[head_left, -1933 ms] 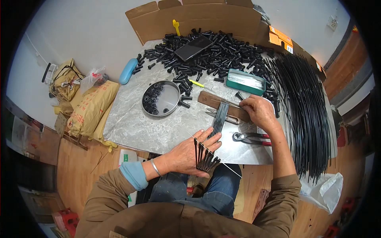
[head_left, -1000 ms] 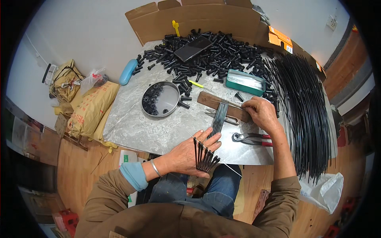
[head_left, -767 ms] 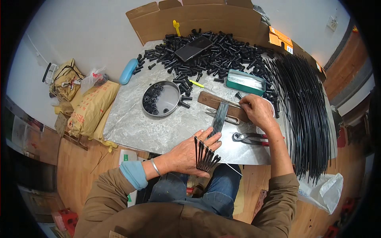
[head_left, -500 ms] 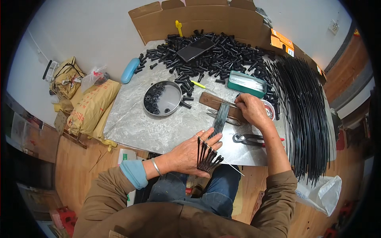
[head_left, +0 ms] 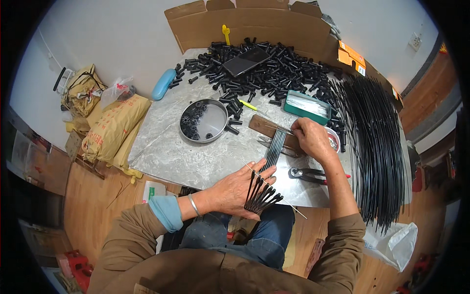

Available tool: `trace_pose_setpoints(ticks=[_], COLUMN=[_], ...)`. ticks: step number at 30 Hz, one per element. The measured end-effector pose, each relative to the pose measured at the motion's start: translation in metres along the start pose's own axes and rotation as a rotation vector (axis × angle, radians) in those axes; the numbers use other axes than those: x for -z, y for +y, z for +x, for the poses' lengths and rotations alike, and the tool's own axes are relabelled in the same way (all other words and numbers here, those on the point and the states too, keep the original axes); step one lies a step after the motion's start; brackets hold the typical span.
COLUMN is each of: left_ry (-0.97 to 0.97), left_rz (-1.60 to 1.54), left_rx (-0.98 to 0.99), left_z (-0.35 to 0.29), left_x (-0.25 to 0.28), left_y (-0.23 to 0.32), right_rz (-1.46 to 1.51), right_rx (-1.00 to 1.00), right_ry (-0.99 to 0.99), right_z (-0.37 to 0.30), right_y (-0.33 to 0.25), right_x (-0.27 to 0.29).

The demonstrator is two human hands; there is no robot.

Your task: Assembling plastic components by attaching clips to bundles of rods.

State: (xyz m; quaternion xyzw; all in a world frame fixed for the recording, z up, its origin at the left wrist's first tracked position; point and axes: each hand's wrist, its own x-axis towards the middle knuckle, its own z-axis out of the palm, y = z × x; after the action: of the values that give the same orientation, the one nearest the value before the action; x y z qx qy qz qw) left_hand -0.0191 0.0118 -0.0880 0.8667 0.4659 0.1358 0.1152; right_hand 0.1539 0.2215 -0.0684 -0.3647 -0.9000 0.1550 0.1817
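My left hand is closed on a row of thin dark rods at the table's front edge. Their black knobbed ends fan out below its fingers, and a thin pale rod crosses there. At the far end of the row, my right hand pinches thin metal rods that lie across the dark ones. Its fingertips are partly hidden. Beneath this end is a brown wooden block, with scissors partly covered beside it.
Red-handled pincers lie near my right forearm. A round metal tin holds black round pieces. Behind are a green box of pale wires, a phone and heaped black bolt-like parts. Long black rods cover the right side.
The view has shifted slightly, so the table items sit a little differently in the picture. Both hands keep their grips, and the black knobbed ends have moved slightly to the right.
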Motion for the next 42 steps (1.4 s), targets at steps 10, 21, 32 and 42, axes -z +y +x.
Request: trace_pose_setpoints(ticks=[10, 21, 32, 42], left_ry=[0.008, 0.08, 0.127, 0.859], left_rz=[-0.001, -0.005, -0.08, -0.334], left_rx=[-0.003, -0.038, -0.128, -0.031], left_z=[0.0, -0.001, -0.012, -0.037], left_x=[0.0, -0.003, -0.004, 0.187], left_y=[0.0, -0.002, -0.007, 0.027], right_rz=[0.195, -0.344, -0.367, 1.199], right_rx=[-0.049, 0.14, 0.626, 0.255], right_ry=[0.056, 0.566, 0.063, -0.893], right_z=[0.014, 0.048, -0.048, -0.091], right_y=[-0.004, 0.025, -0.052, -0.16], right_x=[-0.016, 0.0, -0.024, 0.033])
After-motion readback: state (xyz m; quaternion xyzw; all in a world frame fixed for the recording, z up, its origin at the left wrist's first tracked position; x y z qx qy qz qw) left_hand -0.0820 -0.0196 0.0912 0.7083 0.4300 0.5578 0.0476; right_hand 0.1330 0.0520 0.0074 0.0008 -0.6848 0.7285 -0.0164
